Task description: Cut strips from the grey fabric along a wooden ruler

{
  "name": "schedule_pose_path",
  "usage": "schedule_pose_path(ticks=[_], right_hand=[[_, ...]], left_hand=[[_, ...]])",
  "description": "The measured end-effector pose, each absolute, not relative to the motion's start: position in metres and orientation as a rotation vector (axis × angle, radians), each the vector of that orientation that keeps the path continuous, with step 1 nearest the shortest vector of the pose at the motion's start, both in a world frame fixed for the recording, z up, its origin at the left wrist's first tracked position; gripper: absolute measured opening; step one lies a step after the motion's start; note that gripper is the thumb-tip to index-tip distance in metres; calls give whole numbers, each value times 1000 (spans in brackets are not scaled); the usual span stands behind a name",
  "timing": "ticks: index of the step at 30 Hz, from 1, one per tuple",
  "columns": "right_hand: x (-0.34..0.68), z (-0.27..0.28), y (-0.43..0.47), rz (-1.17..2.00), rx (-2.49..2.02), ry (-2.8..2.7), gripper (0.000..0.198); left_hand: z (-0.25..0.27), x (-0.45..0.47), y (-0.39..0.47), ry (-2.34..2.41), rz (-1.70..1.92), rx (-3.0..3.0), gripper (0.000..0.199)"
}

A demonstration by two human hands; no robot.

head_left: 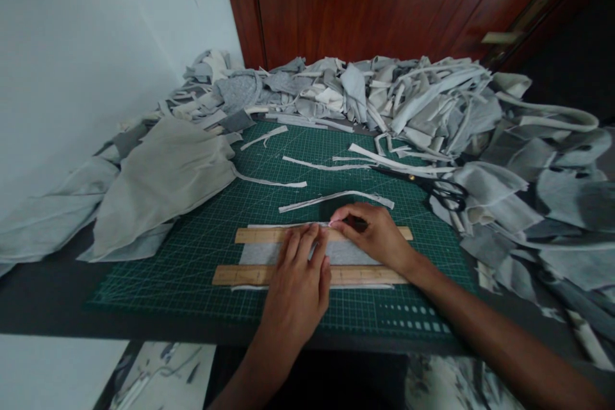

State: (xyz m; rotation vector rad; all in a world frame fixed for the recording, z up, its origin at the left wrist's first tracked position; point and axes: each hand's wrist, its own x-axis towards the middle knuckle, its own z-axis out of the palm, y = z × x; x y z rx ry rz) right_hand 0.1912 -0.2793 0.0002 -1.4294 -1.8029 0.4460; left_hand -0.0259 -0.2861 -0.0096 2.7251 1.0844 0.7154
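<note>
A piece of light grey fabric (259, 254) lies on the green cutting mat (192, 269) beneath two wooden rulers. My left hand (300, 275) rests flat across it, fingertips on the far ruler (259, 235) and palm over the near ruler (240, 275). The fabric's narrow edges stick out beyond both rulers. With thumb and index finger together, my right hand (369, 230) pinches the fabric's far edge just past the far ruler. A cut fabric strip (336, 197) lies just beyond the hands.
Black-handled scissors (446, 192) lie at the right, partly under fabric strips. Scrap heaps (355, 90) line the back and right side (571, 205). A large pale cloth piece (168, 173) covers the mat's left. Behind stand a white wall (96, 45) and a brown door (365, 0).
</note>
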Motion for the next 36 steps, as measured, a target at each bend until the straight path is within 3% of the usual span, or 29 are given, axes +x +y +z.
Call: schedule_pose_path(ticks=[36], right_hand=[[203, 9, -274, 255, -1407, -2107, 8]], left_hand=[[-6, -26, -281, 1062, 661, 2841, 44]])
